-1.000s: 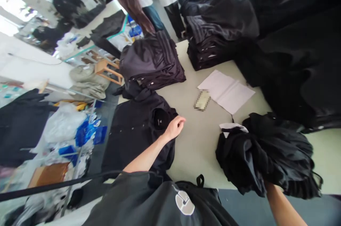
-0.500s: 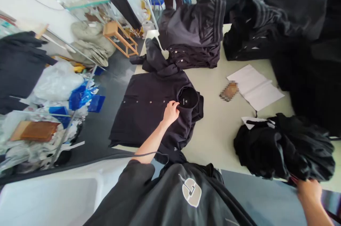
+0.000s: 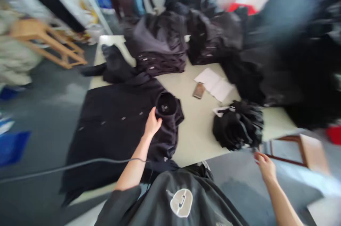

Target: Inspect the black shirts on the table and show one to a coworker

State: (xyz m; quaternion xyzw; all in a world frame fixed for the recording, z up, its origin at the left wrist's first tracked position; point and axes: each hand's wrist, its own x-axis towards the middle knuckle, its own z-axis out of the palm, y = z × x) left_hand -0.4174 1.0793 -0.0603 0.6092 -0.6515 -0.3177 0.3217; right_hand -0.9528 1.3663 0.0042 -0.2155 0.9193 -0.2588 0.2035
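A dark button-front jacket [image 3: 114, 112] lies spread on the table, its buttoned front facing up and its round collar [image 3: 166, 104] toward the right. My left hand [image 3: 153, 123] pinches the collar's near-left edge, thumb on top. Past the table's front edge, my right hand [image 3: 265, 165] has bent fingers at the lower corner of a bunched black garment [image 3: 237, 126]. Its fingertips come together by a small dark bit there; blur hides what it is. A white tag [image 3: 222, 111] rests on that bunched garment.
Folded dark garments [image 3: 162, 45] are stacked at the back of the table. White paper [image 3: 214, 84] and a small brown object [image 3: 198, 90] lie mid-table. A wooden stool [image 3: 313, 153] stands right, another stool [image 3: 48, 38] left. A grey cord [image 3: 80, 165] crosses above my left forearm.
The view has swung to the right, bringing the right-hand stool into sight. My left hand stays at the collar. My right hand shows more fully, at the bunched garment's edge.
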